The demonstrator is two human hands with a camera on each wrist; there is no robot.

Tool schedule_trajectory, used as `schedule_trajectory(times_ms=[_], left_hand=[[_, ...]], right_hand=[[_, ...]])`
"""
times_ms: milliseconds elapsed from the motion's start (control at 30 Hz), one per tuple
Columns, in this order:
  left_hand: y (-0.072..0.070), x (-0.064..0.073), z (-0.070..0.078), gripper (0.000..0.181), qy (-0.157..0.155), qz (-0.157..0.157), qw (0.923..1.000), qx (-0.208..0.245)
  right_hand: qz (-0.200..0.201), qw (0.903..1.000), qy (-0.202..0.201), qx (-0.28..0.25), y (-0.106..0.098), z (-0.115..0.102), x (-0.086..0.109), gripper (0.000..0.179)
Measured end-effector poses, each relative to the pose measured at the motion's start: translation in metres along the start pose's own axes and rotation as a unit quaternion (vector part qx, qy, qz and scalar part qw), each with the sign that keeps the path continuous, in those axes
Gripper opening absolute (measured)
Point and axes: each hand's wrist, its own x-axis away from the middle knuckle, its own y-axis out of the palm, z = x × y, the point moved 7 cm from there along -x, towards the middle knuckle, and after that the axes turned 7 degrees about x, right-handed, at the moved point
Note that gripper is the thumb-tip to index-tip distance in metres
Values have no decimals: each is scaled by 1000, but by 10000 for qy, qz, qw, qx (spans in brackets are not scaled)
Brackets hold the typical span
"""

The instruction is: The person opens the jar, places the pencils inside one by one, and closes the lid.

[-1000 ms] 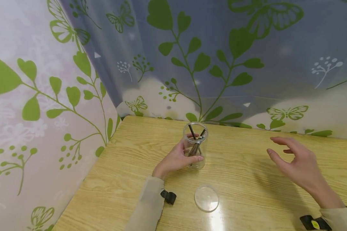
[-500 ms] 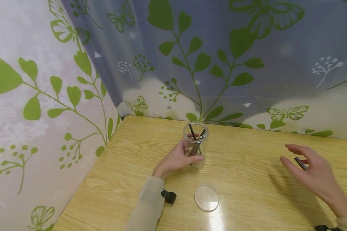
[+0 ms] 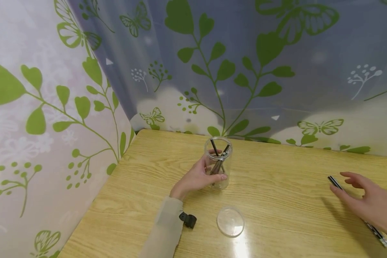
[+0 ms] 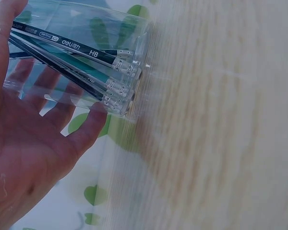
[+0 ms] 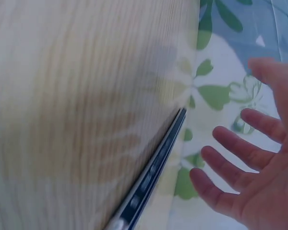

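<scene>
A clear jar [image 3: 225, 183] stands upright on the table, and my left hand [image 3: 193, 177] grips it around its side. Inside it lean several dark pencils [image 4: 77, 45], their clear-capped ends at the bottom and marked HB in the left wrist view. My right hand [image 3: 371, 202] hovers at the right with loosely spread fingers, holding nothing. Beneath it, dark pencils [image 3: 377, 233] lie side by side on the table, partly hidden by the hand; how many is hard to tell. The right wrist view shows these pencils [image 5: 156, 165] apart from the fingers [image 5: 240, 151].
A round clear lid [image 3: 230, 222] lies flat on the wooden table [image 3: 277, 215], in front of the jar. Patterned cloth [image 3: 238, 71] with green leaves and butterflies hangs along the table's back edge and left side.
My right hand has moved right and toward me, and the pencils on the table have come into view beneath it. The left hand and the jar have stayed still.
</scene>
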Motion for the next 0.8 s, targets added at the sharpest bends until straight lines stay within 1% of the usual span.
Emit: schedule_trajectory(times_ms=[67, 200, 333, 500, 567, 700, 800], left_hand=[[0, 0, 0, 78, 3, 2, 10000, -15], [0, 1, 0, 78, -33, 6, 10000, -15], [0, 1, 0, 78, -28, 15, 10000, -24], [-1, -1, -1, 76, -2, 1, 10000, -16], [-1, -1, -1, 77, 10, -5, 10000, -21], [-1, -1, -2, 78, 44, 14, 9999, -95], [-2, 0, -1, 80, 49, 17, 9999, -126]], right_hand=[[-116, 9998, 126, 113, 2, 9, 0, 77], [-377, 9986, 354, 131, 8, 23, 0, 83], [-476, 9981, 381, 109, 13, 34, 0, 80], [-782, 9960, 134, 400, 17, 43, -3, 75], [-886, 9946, -55, 530, 17, 44, -4, 72], [-817, 9934, -337, 737, 15, 41, -6, 58], [-711, 9935, -378, 802, 13, 38, -6, 48]])
